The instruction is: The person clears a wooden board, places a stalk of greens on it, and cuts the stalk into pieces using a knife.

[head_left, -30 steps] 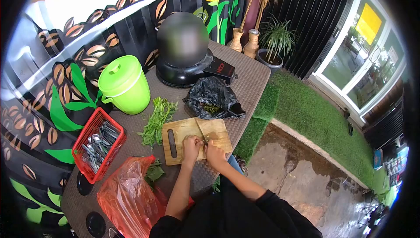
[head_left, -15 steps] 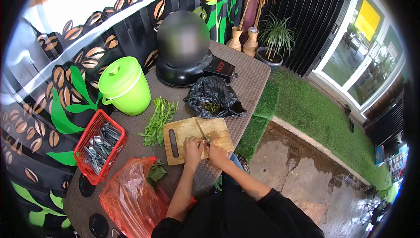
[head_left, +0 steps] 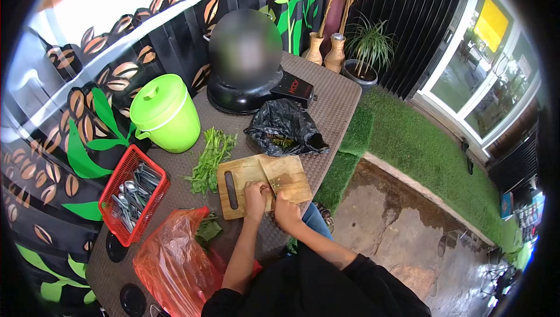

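A wooden cutting board [head_left: 242, 169] with a handle slot lies near the table's front edge. On its right half my right hand [head_left: 287, 213] is closed round the handle of a knife [head_left: 267, 172], whose blade points away from me across the board. Just left of the blade, my left hand [head_left: 255, 200] has its fingers pinched together over the board; what they hold is too small to make out. Tiny cut bits [head_left: 282, 181] lie on the wood right of the blade. Long green leafy stems [head_left: 211, 162] rest on the table beside the board's far left corner.
Behind the board sits a crumpled black plastic bag [head_left: 286, 127]. A black round appliance [head_left: 242, 98] and a green lidded bucket [head_left: 169, 116] stand farther back. Leftward are a red basket [head_left: 108, 200] of spoons and forks and an orange plastic bag [head_left: 175, 253] beside green leaves [head_left: 208, 229].
My right hand has drawn the knife slightly back toward me, away from the left fingertips. More small bits show on the board. My left hand has barely shifted.
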